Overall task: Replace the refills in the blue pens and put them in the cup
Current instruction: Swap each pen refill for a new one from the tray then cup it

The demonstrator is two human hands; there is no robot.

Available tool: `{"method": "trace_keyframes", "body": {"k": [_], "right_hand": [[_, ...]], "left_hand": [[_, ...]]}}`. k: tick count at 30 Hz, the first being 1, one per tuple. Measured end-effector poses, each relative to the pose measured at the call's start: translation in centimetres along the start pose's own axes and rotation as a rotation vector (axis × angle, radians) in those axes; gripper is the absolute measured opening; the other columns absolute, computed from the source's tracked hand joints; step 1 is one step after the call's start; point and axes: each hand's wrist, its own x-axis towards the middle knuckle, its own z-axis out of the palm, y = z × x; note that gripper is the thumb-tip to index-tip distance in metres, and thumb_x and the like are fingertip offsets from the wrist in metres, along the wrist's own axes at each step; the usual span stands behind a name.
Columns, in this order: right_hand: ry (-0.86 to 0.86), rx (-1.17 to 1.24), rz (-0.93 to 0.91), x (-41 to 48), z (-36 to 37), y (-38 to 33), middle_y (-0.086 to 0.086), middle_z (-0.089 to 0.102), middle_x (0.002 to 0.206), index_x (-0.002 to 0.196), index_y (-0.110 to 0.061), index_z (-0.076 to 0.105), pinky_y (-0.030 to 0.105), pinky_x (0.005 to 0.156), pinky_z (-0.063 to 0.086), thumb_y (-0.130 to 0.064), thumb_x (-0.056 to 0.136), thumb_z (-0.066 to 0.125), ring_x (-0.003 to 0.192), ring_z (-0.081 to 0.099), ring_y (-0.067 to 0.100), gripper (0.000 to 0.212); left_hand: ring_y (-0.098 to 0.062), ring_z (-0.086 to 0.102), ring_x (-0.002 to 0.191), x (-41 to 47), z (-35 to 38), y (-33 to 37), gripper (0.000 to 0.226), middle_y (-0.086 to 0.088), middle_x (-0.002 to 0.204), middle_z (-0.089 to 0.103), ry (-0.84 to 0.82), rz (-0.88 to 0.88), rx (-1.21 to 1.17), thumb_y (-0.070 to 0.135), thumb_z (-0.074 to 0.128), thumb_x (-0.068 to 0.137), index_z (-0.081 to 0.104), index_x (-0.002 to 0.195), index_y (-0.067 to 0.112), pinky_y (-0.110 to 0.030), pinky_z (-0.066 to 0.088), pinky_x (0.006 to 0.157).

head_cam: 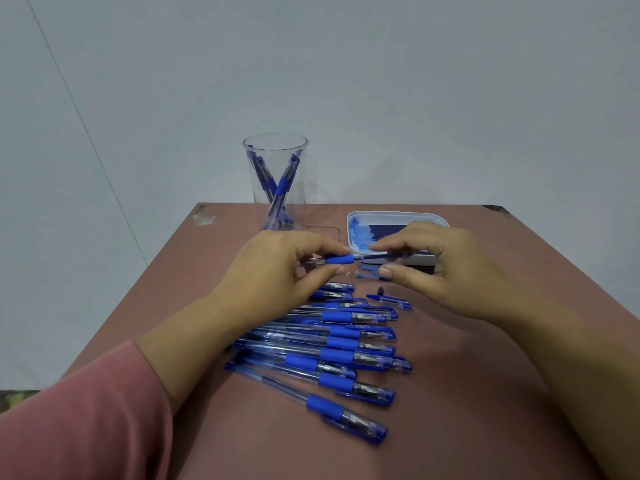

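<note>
Refilling looks under way: the left hand (277,268) pinches a blue pen (337,260) by its rubber section, held level above the counter (485,375). The right hand (440,271) pinches the thin refill (377,256) that sticks out of the barrel's end. Both grips are closed, each on its own part. Whether the refill is going in or coming out I cannot tell. The pen is probably light, stiff, smooth plastic, so the rubber part is the sure place to hold. The refill is slender and would likely bend if pushed off-line, so it is best taken close to the barrel. Behind stand the cup (302,188), with several pens in it, and a white tray (398,213) of refills. A loose cap (389,301) and a small dark tip (382,292) lie just beside the heap of pens (346,344).
</note>
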Motion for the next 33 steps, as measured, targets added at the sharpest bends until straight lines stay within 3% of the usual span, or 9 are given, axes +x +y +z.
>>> {"method": "trace_keyframes", "body": {"k": [5,11,15,18,21,24,27,33], "right_hand": [[0.074,0.021,0.026,-0.2,-0.7,0.4,-0.013,0.065,0.085,0.090,-0.025,0.066,0.008,0.074,0.043,-0.009,0.082,0.074,0.084,0.060,0.004,0.020],[0.028,0.030,-0.004,-0.1,0.2,0.1,-0.011,0.065,0.091,0.107,-0.033,0.066,0.011,0.077,0.045,-0.019,0.088,0.068,0.087,0.060,0.004,0.024],[0.089,0.045,0.039,0.0,0.5,0.2,-0.011,0.064,0.084,0.088,-0.032,0.064,0.011,0.072,0.044,-0.015,0.084,0.072,0.084,0.059,0.005,0.019],[0.037,0.030,0.016,0.0,1.2,0.4,-0.011,0.063,0.086,0.092,-0.029,0.070,0.017,0.073,0.047,-0.022,0.084,0.072,0.084,0.060,0.007,0.011],[0.004,-0.006,-0.001,0.0,0.9,1.1,-0.014,0.061,0.091,0.108,-0.029,0.070,0.022,0.076,0.048,-0.024,0.086,0.069,0.086,0.059,0.005,0.022],[-0.095,-0.139,-0.022,0.0,0.4,2.3,-0.016,0.058,0.091,0.114,-0.046,0.061,0.021,0.079,0.040,-0.023,0.087,0.066,0.090,0.053,0.002,0.035],[-0.241,-0.234,0.023,0.1,0.6,2.7,-0.020,0.052,0.092,0.108,-0.057,0.060,0.024,0.081,0.037,-0.033,0.089,0.062,0.094,0.045,0.004,0.031],[-0.306,-0.274,0.024,0.6,1.0,2.1,-0.020,0.047,0.090,0.103,-0.043,0.070,0.027,0.083,0.040,-0.031,0.088,0.066,0.093,0.039,0.001,0.020]], "left_hand": [[0.000,0.065,0.075,0.0,-0.1,0.0,0.023,0.029,0.083,0.064,0.029,-0.004,-0.006,0.037,0.072,0.084,0.072,0.106,0.038,-0.026,0.057,0.067],[0.002,0.065,0.077,-0.1,0.0,0.0,0.023,0.024,0.087,0.069,0.030,0.007,-0.021,0.035,0.072,0.084,0.072,0.107,0.036,-0.029,0.058,0.068],[0.002,0.066,0.079,-0.1,-0.1,0.1,0.023,0.022,0.089,0.071,0.058,0.015,-0.036,0.031,0.074,0.084,0.073,0.107,0.033,-0.030,0.059,0.069],[0.003,0.066,0.080,-0.2,0.1,0.2,0.024,0.021,0.091,0.071,0.043,0.020,-0.039,0.030,0.076,0.083,0.073,0.107,0.033,-0.029,0.058,0.069],[0.001,0.066,0.080,-0.2,0.0,0.1,0.024,0.020,0.091,0.072,0.035,0.017,-0.044,0.030,0.075,0.084,0.073,0.107,0.033,-0.031,0.059,0.069],[0.000,0.066,0.078,-0.1,-0.1,0.0,0.023,0.018,0.090,0.072,0.047,0.013,-0.033,0.030,0.074,0.085,0.072,0.107,0.034,-0.032,0.059,0.069],[0.001,0.067,0.079,-0.1,0.0,-0.1,0.024,0.019,0.092,0.072,0.039,0.013,-0.029,0.031,0.073,0.085,0.072,0.108,0.033,-0.031,0.059,0.070],[0.001,0.066,0.080,-0.1,-0.1,-0.1,0.024,0.020,0.092,0.072,0.043,0.022,-0.020,0.032,0.073,0.085,0.072,0.109,0.033,-0.029,0.058,0.071]]}}
